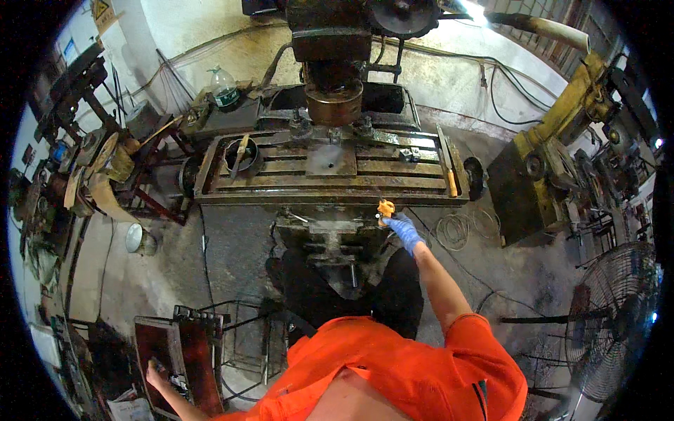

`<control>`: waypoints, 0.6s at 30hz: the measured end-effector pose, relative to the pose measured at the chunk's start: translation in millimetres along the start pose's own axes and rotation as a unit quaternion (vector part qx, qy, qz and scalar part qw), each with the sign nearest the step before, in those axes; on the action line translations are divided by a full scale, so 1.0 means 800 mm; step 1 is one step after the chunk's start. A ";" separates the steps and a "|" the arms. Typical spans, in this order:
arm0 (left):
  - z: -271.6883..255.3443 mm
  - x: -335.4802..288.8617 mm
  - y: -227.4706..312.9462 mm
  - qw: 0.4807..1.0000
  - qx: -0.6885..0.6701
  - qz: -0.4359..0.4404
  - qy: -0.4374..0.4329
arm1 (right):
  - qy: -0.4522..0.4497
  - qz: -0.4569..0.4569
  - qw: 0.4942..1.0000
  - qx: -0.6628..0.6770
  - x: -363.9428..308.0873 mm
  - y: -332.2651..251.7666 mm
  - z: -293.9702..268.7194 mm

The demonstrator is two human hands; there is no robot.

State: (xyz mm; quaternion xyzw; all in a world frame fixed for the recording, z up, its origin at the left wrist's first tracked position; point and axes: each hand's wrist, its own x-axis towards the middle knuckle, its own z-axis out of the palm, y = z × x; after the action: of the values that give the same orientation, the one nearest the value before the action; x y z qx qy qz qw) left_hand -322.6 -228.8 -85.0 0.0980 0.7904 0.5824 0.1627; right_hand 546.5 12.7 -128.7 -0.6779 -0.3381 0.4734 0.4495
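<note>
gripping a small orange handle (385,208) at the front edge of the milling machine table (330,184), the right hand (403,231), in a blue glove, is stretched well forward with the arm nearly straight. the left hand (156,374) is bare and reaches down to the lower left, fingers curled onto a dark tool lying on a reddish-brown tray (184,354); whether anything is fully gripped there cannot be told. with attention split between two places well apart, the orange handle could be turned unwatched, and the table could be fed further than meant. a flat steel plate (330,160) lies on the slotted table under the spindle head (333,102), and no clamp can be made out on it, so it might shift if the cutter were brought down. a loose file (449,172) rests near the table's right end and a round tin (242,156) with a brush sits at its left; either could be shaken off by travel. cables (456,228) are coiled on the floor just beside the right arm, where a foot could be caught. the loose orange sleeve (484,351) could also be snagged by rotating parts.
</note>
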 end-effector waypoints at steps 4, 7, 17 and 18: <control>0.036 0.000 0.062 0.963 -0.217 -0.105 -0.124 | 0.010 -0.065 0.992 0.103 0.000 0.016 0.034; 0.124 -0.047 0.127 0.941 -0.302 -0.050 -0.146 | 0.086 -0.033 0.994 0.063 -0.015 -0.005 0.051; 0.304 -0.149 0.219 0.792 -0.477 -0.059 -0.376 | 0.163 -0.204 0.945 -0.196 -0.107 -0.194 -0.020; 0.320 -0.169 0.223 0.818 -0.468 -0.062 -0.328 | 0.179 -0.323 0.850 -0.377 -0.116 -0.218 -0.012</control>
State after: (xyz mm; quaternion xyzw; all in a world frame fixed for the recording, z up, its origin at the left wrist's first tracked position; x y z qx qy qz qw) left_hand -108.4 6.7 35.7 0.1459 0.3269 0.8040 0.4748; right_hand 519.4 -8.4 65.8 -0.7207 -0.6041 0.0087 0.3399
